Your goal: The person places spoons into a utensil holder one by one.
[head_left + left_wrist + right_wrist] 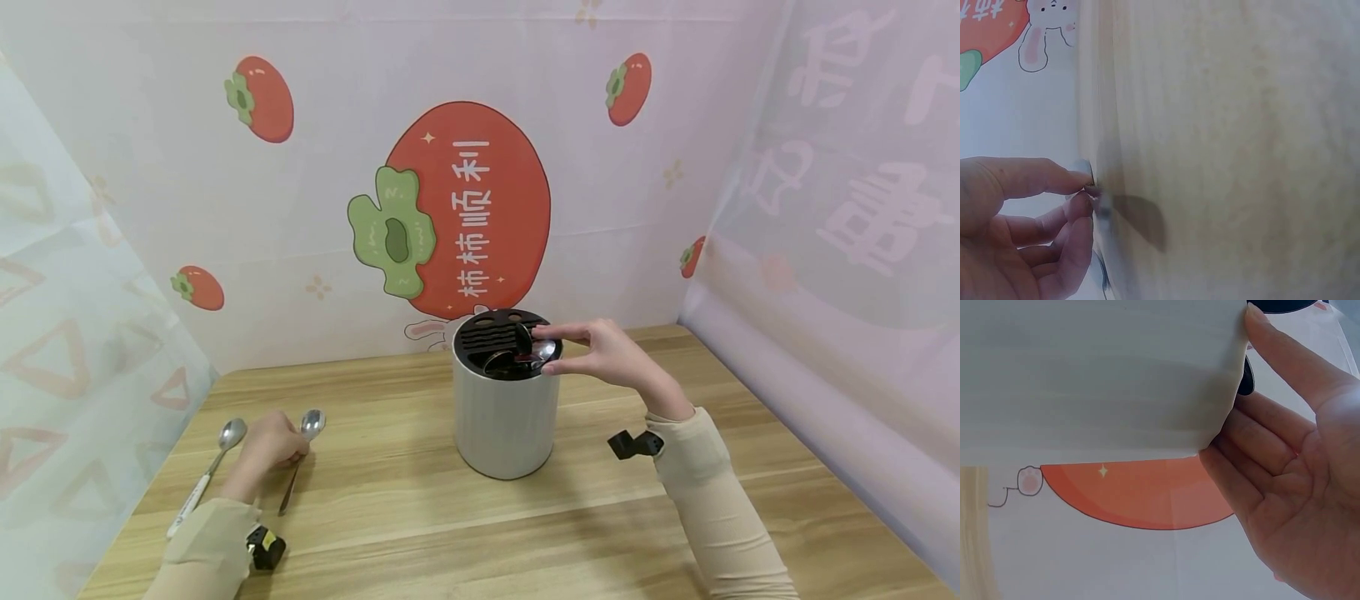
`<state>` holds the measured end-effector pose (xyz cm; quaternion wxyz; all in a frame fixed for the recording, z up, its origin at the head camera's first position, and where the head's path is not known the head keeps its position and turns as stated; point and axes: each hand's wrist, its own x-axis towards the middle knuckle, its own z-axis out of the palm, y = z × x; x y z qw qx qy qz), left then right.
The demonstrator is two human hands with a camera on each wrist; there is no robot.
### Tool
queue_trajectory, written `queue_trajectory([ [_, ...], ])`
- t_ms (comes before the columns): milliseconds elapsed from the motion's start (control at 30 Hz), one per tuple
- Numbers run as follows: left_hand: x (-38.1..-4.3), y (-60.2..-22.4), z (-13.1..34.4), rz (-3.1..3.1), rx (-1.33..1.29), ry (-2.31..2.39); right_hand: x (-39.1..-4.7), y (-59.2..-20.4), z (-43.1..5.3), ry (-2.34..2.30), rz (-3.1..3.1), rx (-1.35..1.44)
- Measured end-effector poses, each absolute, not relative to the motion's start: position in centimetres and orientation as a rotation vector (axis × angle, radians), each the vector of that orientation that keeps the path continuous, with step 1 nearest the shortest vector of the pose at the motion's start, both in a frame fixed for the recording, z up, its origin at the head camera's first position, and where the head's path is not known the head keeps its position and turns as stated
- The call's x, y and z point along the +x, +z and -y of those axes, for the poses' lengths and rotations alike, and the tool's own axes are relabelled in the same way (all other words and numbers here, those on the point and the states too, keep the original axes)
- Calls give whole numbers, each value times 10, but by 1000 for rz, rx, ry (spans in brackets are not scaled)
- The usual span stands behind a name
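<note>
At the left of the table, my left hand [273, 440] pinches a slim metal spoon [312, 422] between thumb and fingertips. Its bowl points away from me; the thin handle runs back below the hand. Left of it lies another spoon [232, 432] with a white handle. My right hand [603, 354] reaches to the top of a white, ribbed utensil holder [504, 425] with a black slotted lid. Its thumb and fingers are spread and touch the rim, on either side of a shiny spoon head [544, 351]. Dark utensil heads [498, 362] also show in the lid's opening.
The wooden table [375, 517] ends at the back against a printed cloth [330, 208] with persimmons. Cloth panels also stand at the left and right sides. The holder stands near the back edge, right of the middle.
</note>
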<state>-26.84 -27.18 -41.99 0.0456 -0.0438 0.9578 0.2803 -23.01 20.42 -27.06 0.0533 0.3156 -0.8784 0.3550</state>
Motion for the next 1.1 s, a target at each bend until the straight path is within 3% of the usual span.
queue_trajectory([
  [1100, -267, -420, 270, -2931, -143, 837, -256, -286, -216, 902, 2639, 1055],
])
